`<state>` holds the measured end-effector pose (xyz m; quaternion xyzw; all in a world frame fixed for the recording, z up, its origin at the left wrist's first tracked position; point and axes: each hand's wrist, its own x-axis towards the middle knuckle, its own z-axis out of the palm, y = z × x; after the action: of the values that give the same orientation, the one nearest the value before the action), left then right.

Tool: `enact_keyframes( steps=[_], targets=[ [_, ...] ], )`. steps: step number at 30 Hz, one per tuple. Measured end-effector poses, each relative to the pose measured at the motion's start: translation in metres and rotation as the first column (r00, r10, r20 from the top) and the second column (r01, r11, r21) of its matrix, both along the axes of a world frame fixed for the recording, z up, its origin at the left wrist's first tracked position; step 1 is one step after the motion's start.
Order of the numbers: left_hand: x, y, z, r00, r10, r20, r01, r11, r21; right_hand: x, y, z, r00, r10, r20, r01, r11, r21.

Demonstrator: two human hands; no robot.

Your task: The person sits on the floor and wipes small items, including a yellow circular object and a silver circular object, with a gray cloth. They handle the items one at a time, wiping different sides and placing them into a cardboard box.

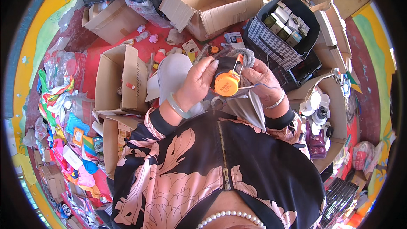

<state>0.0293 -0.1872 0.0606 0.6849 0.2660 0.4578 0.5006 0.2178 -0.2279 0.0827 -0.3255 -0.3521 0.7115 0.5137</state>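
In front of my chest I hold a small round device with an orange disc face [226, 84] and a black body. My left hand [196, 80] is closed on its black side, thumb on top. A grey fluffy piece [246, 57] sits against its upper right, and my right hand [263, 81] pinches there. An orange clip-like part [240, 58] and a thin metal rod stand between the disc and my right fingers. A dark blue cord [265, 85] loops by my right palm, next to a thin white stick.
Open cardboard boxes stand ahead [207, 17] and to the left [121, 80]. A checked fabric bin [275, 44] of small boxes is at the far right. A carton [337, 131] of assorted goods lies right. Toys and packaging [78, 157] litter the left floor.
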Motion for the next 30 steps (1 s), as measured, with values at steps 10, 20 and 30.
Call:
enact_keyframes(
  steps=[10,20,30],
  targets=[
    [-0.012,0.013,-0.004,0.978,-0.097,-0.183,0.095,0.995,-0.019,-0.009,0.002,-0.024,0.985,-0.104,0.138,0.089,0.989,0.115],
    [-0.01,0.007,-0.014,0.995,-0.074,-0.072,0.067,0.994,-0.09,-0.008,0.005,-0.026,0.836,-0.261,0.482,0.076,0.926,0.371],
    [0.001,-0.006,-0.003,0.94,0.086,0.329,0.066,0.903,-0.424,-0.009,0.005,-0.013,0.999,0.048,0.004,-0.048,0.996,0.069]
  ],
)
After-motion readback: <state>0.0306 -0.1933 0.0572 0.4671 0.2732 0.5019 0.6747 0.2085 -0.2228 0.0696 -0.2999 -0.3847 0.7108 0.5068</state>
